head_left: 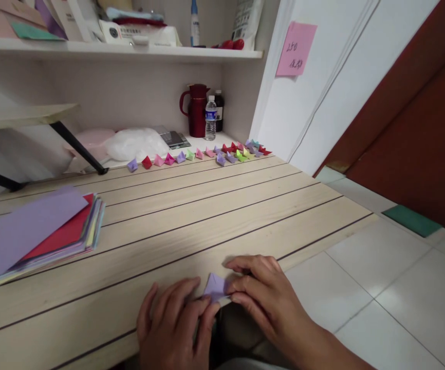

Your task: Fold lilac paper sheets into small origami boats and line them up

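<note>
A small folded piece of purple paper (215, 285) is at the table's front edge, between both hands. My left hand (176, 318) pinches its lower left corner between thumb and index finger, the other fingers curled over the tabletop. On the opposite side, my right hand (263, 293) grips the paper's right edge with thumb and fingers. Part of the paper is hidden behind the fingertips. Farther back, a row of small folded paper pieces (169, 159) in purple, red, pink and green runs along the table's rear edge, bunched more closely toward the right.
A stack of coloured paper sheets (58, 231) lies at the left of the slatted wooden table (161, 221). Behind stand a red jug (198, 110) and a water bottle (210, 118). A black-legged stand (78, 146) rises at the back left. Tiled floor (392, 277) lies right of the table.
</note>
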A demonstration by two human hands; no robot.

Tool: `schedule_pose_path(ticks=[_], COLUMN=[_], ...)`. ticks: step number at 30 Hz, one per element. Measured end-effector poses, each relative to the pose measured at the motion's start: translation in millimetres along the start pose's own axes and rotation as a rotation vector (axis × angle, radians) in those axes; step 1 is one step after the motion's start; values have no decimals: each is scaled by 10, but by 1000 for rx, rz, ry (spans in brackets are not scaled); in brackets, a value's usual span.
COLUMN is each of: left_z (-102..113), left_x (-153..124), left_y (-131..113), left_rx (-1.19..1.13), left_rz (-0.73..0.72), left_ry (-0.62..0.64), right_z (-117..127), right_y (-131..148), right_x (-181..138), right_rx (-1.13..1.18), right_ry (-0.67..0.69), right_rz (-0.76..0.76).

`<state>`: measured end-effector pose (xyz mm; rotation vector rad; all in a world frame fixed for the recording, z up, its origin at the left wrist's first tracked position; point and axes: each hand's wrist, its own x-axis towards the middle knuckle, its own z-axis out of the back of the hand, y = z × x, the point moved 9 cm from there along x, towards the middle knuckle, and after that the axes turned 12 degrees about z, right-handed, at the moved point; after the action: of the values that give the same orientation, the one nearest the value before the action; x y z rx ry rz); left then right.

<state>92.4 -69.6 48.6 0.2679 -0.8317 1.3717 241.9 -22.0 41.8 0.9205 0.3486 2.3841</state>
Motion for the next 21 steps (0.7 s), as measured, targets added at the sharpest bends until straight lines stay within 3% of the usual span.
schedule_pose_path(ticks=[9,21], left_z=[-113,-191], left_x=[66,76], left_y=[-2,-112], left_rx=[107,295], left_rz=[175,112], left_ry=[24,-20], right_z=[-38,-21], right_y=[31,13], right_x=[120,201], right_rx=[-176,-224], right_ry=[-96,-68], right_rz=[-49,-53])
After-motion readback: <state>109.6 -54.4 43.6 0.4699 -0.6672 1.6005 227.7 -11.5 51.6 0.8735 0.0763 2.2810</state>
